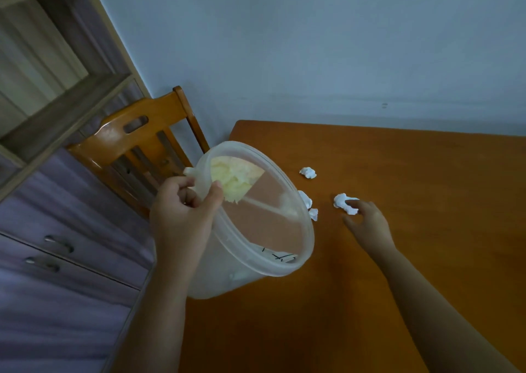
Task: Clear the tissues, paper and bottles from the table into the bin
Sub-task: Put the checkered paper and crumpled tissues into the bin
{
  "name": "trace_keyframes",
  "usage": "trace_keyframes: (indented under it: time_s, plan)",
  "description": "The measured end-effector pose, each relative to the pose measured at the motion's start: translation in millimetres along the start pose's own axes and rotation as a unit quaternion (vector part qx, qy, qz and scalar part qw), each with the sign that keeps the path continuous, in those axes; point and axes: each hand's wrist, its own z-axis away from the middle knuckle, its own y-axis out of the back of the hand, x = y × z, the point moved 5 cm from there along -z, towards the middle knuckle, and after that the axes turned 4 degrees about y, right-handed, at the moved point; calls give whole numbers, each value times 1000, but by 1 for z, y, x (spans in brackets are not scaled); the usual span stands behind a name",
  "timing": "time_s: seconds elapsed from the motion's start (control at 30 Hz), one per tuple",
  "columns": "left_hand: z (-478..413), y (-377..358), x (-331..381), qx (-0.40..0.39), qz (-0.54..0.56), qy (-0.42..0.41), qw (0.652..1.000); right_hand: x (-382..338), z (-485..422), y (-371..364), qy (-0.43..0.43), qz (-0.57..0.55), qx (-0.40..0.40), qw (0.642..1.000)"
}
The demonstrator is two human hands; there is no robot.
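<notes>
My left hand (182, 204) grips the rim of a translucent plastic bin (301, 224), held tilted at the table's left edge with its mouth towards me. Pale crumpled paper (230, 179) lies inside it. My right hand (367, 219) rests on the orange wooden table (412, 187) with fingers spread, its fingertips touching a crumpled white tissue (343, 202). Another tissue (308, 172) lies farther back. Two more white scraps (308, 206) sit right beside the bin's rim. No bottle is in view.
A wooden chair (133, 142) stands at the table's left end, against the blue-grey wall. Left of it are a shelf unit (57, 59) and purple drawers (57, 253) with metal handles.
</notes>
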Motion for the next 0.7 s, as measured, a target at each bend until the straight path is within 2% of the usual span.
trace_keyframes:
  time_s: [0.27, 0.47, 0.7]
  plan:
    - [-11, -31, 5, -11, -30, -17, 999, 49, -44, -24, -48, 60, -39, 996]
    - [-13, -34, 0, -6, -39, -14, 999, 62, -51, -41, -39, 115, -76, 990]
    - [-10, -25, -10, -15, -26, -2, 1000, 63, -14, -45, -30, 145, -51, 988]
